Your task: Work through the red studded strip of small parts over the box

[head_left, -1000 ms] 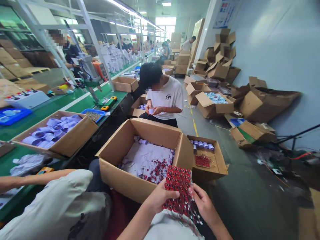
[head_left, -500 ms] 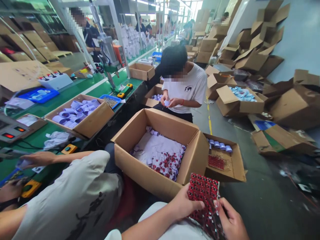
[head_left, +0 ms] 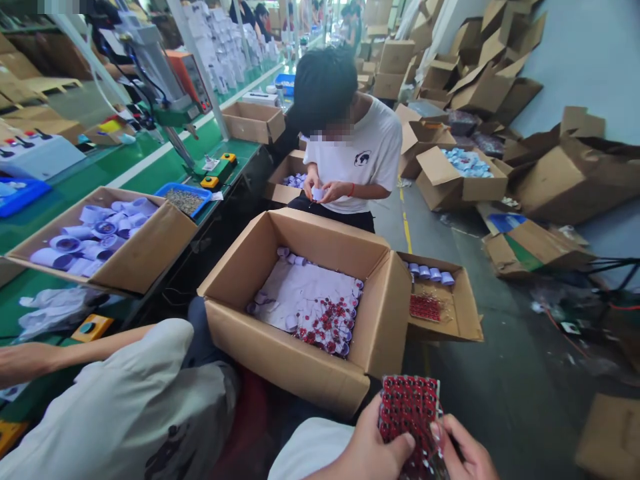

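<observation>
My left hand [head_left: 373, 443] grips a red circuit board panel [head_left: 409, 407] by its left side, with the thumb lying across its face. Rows of small round boards with dark centres cover the panel. At the panel's right edge, my right hand [head_left: 465, 453] has its fingers pinched against it; whether a loose piece is also between them I cannot tell. Beyond my hands stands a big open carton [head_left: 295, 367], holding white sheet material, a few small white cups [head_left: 291, 257] and a pile of small red round boards [head_left: 327, 327].
Beside the big carton, a shallow carton [head_left: 467, 317] holds several white cups and another red panel [head_left: 425, 308]. A co-worker in a white shirt [head_left: 375, 153] sits opposite. At left, another person's sleeve [head_left: 125, 393] is close by the green workbench [head_left: 150, 177]. Cartons [head_left: 580, 180] pile up at right.
My view has swung to the right, so the surroundings sit further left. Both hands appear lower in the picture, still on the red panel.
</observation>
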The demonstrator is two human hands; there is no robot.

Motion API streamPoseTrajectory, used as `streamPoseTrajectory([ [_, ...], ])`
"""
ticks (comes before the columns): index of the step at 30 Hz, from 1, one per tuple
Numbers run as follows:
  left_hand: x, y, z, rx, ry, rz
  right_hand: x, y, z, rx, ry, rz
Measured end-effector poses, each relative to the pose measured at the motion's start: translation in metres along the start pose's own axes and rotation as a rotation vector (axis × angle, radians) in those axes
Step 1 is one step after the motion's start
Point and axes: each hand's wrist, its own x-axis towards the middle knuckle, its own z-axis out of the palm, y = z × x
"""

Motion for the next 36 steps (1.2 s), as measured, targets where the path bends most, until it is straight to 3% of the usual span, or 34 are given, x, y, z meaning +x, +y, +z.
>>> streamPoseTrajectory([
  [3, -0.002, 0.016, 0.005, 0.096, -0.051, -0.004, 0.001, 0.0, 0.004, 0.054, 0.057, 0.027],
  [6, -0.001, 0.028, 0.005, 0.093, -0.058, -0.043, 0.004, -0.004, 0.003, 0.084, 0.029, 0.031],
  [9, 0.003, 0.04, 0.0, -0.021, -0.042, -0.125, 0.012, -0.012, 0.0, 0.13, -0.037, 0.063],
  [13, 0.009, 0.063, -0.004, -0.224, -0.063, -0.242, 0.025, -0.037, 0.011, 0.243, -0.019, 0.124],
  [16, 0.012, 0.077, -0.003, -0.204, -0.017, -0.241, 0.031, -0.061, 0.032, 0.354, -0.028, 0.086],
  [19, 0.014, 0.085, -0.004, -0.137, 0.056, -0.222, 0.034, -0.078, 0.048, 0.413, 0.076, 0.058],
  [23, 0.016, 0.092, -0.004, -0.03, 0.1, -0.192, 0.035, -0.083, 0.049, 0.288, 0.143, -0.036],
  [29, 0.019, 0.103, 0.0, 0.075, 0.134, -0.142, 0.042, -0.08, 0.038, 0.122, -0.054, -0.184],
  [36, 0.025, 0.106, -0.007, 0.145, 0.09, -0.142, 0.051, -0.086, 0.023, 0.254, -0.374, -0.123],
])
